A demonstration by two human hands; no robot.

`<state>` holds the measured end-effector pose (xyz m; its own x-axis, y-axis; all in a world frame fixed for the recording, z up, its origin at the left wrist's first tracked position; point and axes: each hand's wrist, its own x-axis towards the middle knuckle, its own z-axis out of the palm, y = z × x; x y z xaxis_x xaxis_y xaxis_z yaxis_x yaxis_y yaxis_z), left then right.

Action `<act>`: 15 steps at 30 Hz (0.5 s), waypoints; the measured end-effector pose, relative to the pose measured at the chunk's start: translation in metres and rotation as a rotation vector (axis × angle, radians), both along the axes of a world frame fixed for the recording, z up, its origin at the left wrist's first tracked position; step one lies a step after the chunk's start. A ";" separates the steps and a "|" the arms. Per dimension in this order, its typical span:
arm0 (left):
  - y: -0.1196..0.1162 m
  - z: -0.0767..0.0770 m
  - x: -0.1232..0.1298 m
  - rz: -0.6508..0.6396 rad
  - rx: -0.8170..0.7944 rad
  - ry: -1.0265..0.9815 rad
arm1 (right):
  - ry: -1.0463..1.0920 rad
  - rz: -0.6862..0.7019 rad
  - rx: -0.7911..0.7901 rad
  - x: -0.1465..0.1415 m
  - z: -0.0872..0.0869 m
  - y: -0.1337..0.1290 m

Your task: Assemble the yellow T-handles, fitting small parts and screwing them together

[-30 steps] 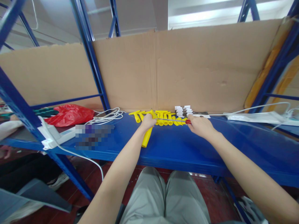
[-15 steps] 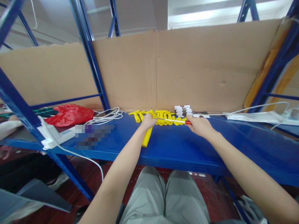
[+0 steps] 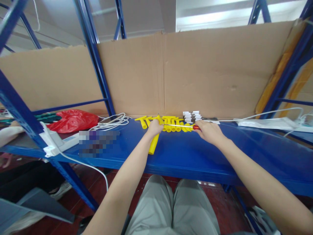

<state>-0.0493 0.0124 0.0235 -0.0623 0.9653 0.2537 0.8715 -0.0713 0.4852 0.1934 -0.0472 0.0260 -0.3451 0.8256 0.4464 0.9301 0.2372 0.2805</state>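
Observation:
My left hand (image 3: 154,127) is closed around a yellow T-shaped piece (image 3: 153,145), whose long round stem points down toward the front edge of the shelf. In my right hand (image 3: 207,131) is a screwdriver (image 3: 179,126) with a red handle and a long thin metal shaft. The shaft lies level and reaches left to the yellow piece at my left hand; my fingers hide how the tip meets it. Behind the shaft, several more yellow T-shaped pieces (image 3: 173,128) lie in a row along the back of the shelf.
Small white-tagged items (image 3: 192,116) are stacked at the back, by the cardboard wall (image 3: 207,71). To the left are a coiled white cable (image 3: 114,122), a red plastic bag (image 3: 74,120) and a white power strip (image 3: 61,142). A blue post (image 3: 94,62) rises at the left of the blue shelf (image 3: 195,153).
My right hand and the screwdriver have shifted very slightly to the left and up. My left hand and the yellow piece look unmoved.

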 end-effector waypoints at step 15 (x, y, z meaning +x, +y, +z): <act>-0.003 0.003 -0.001 -0.064 0.012 0.016 | -0.030 0.014 0.004 0.004 0.004 -0.003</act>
